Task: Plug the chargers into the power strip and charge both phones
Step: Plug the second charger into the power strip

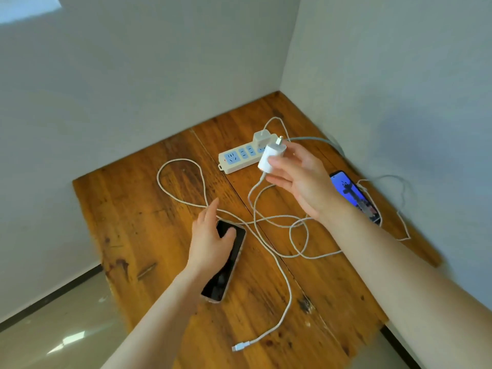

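Observation:
A white power strip (241, 159) with blue sockets lies at the back of the wooden table (165, 235). One white charger (260, 138) is plugged into its far end. My right hand (300, 177) holds a second white charger (272, 155) in the air above the strip, prongs pointing up and away. Its white cable (282, 265) loops over the table and ends in a free connector (241, 346) near the front edge. My left hand (210, 239) rests flat on a dark-screened phone (226, 265). A second phone (355, 195) with a lit screen lies at the right, a cable running by it.
Grey walls close in the table at the back and right, forming a corner. The table's left and front edges drop to a pale tiled floor (53, 328). Cable loops cover the middle of the table.

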### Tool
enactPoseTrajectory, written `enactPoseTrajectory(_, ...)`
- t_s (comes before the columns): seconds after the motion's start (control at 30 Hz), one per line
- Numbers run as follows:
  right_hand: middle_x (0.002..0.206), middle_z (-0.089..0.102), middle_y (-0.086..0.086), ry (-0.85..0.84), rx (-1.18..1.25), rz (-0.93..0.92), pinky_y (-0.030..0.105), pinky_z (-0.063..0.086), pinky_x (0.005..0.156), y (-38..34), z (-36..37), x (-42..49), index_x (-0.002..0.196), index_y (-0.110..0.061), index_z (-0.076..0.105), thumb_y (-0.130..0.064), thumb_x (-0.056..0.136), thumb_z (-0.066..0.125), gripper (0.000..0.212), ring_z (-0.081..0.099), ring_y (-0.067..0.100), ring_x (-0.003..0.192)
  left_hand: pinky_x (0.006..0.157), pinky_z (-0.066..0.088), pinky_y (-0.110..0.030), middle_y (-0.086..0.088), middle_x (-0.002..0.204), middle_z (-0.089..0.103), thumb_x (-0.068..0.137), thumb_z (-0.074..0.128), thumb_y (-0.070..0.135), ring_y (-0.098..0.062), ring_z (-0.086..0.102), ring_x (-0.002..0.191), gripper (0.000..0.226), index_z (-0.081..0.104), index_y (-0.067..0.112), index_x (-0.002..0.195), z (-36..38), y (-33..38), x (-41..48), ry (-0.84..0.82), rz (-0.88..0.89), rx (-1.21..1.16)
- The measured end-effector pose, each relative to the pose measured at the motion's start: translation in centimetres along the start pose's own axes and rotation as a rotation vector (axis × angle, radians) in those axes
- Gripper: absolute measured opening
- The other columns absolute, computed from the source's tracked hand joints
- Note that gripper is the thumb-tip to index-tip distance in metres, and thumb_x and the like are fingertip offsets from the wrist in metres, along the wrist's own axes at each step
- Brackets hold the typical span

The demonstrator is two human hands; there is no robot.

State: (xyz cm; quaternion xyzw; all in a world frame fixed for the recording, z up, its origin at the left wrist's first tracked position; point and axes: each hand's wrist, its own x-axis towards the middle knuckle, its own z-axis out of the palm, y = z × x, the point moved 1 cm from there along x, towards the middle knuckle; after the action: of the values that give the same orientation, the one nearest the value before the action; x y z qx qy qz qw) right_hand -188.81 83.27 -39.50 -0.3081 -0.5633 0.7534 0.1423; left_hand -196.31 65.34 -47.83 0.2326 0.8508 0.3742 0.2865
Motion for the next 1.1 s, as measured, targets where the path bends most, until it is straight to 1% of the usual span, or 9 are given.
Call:
enactPoseTrajectory(0.13,0.116,0.063,0.013,-0.120,0.406,0.041,0.037,0.054,0.094,-2.6,1.4,-0.8,0.116,-0.013,0.057,-0.014,0.094,0.054,0.023,0.068,0.026,0.106,0.105,0.038,-0.030,0.022,0.140,0.043,0.088,0.059,0.013,-0.004,0.040,0.132,0.061,0.038,0.035,0.141,-2.2,4.1,0.4,-0.125,0.141,-0.251)
enactPoseTrajectory(0.2,0.115,0.064,0.012,-0.127,0.510,0.054,0.035,0.057,0.088,-3.7,1.8,-0.9,0.116,-0.011,0.057,-0.017,0.095,0.053,0.023,0.070,0.023,0.099,0.091,0.040,-0.022,0.016,0.131,0.053,0.091,0.058,0.020,-0.002,0.049,0.119,0.044,0.049,0.030,0.133,-2.9,5.6,0.5,-0.182,0.163,-0.229)
enactPoseTrajectory(0.33,0.108,0.064,0.016,0.046,0.570,0.113,0.032,0.058,0.074,-4.1,2.7,0.2,0.124,-0.008,0.055,-0.024,0.093,0.057,0.034,0.068,0.019,0.083,0.054,0.040,-0.019,-0.001,0.085,0.069,0.100,0.041,0.034,-0.010,0.053,0.062,0.032,0.069,0.018,0.100,-4.6,5.4,2.0,-0.164,0.070,-0.100)
enactPoseTrajectory(0.5,0.092,0.058,0.016,0.296,0.475,0.262,0.021,0.046,0.050,-1.1,4.3,3.1,0.114,-0.008,0.058,-0.024,0.092,0.058,0.027,0.056,0.013,0.060,0.038,0.030,-0.011,0.001,0.076,0.067,0.097,0.049,0.030,-0.004,0.040,0.042,0.027,0.070,0.014,0.093,-7.9,1.8,6.7,-0.262,-0.051,-0.035)
enactPoseTrajectory(0.7,0.086,0.062,0.007,0.440,0.010,0.359,0.019,0.034,0.050,3.9,6.4,7.0,0.118,-0.009,0.063,-0.021,0.082,0.070,0.038,0.045,0.009,0.061,0.085,0.048,-0.026,0.007,0.094,0.069,0.090,0.055,0.016,-0.010,0.062,0.093,0.022,0.065,0.028,0.106,-9.1,-0.7,13.1,-0.600,-0.036,0.107)
enactPoseTrajectory(0.8,0.085,0.064,-0.003,0.468,-0.163,0.331,0.019,0.040,0.056,5.0,6.3,8.4,0.115,-0.013,0.062,-0.019,0.082,0.071,0.034,0.055,0.008,0.069,0.075,0.045,-0.019,0.002,0.116,0.065,0.090,0.056,0.017,-0.013,0.059,0.101,0.035,0.058,0.022,0.125,-8.0,-0.4,16.3,-0.354,0.032,0.156)
enactPoseTrajectory(0.87,0.107,0.065,-0.003,0.473,-0.292,0.308,0.025,0.049,0.070,5.4,6.1,9.4,0.117,-0.014,0.058,-0.015,0.083,0.071,0.036,0.062,0.013,0.094,0.084,0.044,-0.023,-0.001,0.136,0.054,0.089,0.062,0.025,-0.014,0.055,0.112,0.050,0.048,0.020,0.137,-6.8,-0.1,18.0,-0.248,0.118,0.211)
enactPoseTrajectory(0.97,0.133,0.054,0.002,0.494,-0.501,0.286,0.027,0.043,0.085,5.4,6.1,10.5,0.132,-0.015,0.046,-0.012,0.087,0.066,0.049,0.053,0.020,0.123,0.108,0.038,-0.041,-0.001,0.153,0.036,0.085,0.066,0.040,-0.021,0.035,0.138,0.071,0.034,0.022,0.146,-4.9,-0.1,19.8,-0.256,0.202,0.277)
enactPoseTrajectory(1.1,0.138,0.052,0.006,0.476,-0.749,0.196,0.023,0.044,0.085,5.9,6.3,11.8,0.137,-0.015,0.045,-0.017,0.089,0.066,0.053,0.051,0.020,0.126,0.111,0.030,-0.048,0.002,0.154,0.034,0.084,0.064,0.048,-0.024,0.019,0.144,0.075,0.030,0.026,0.148,-3.2,-0.5,20.6,-0.295,0.183,0.272)
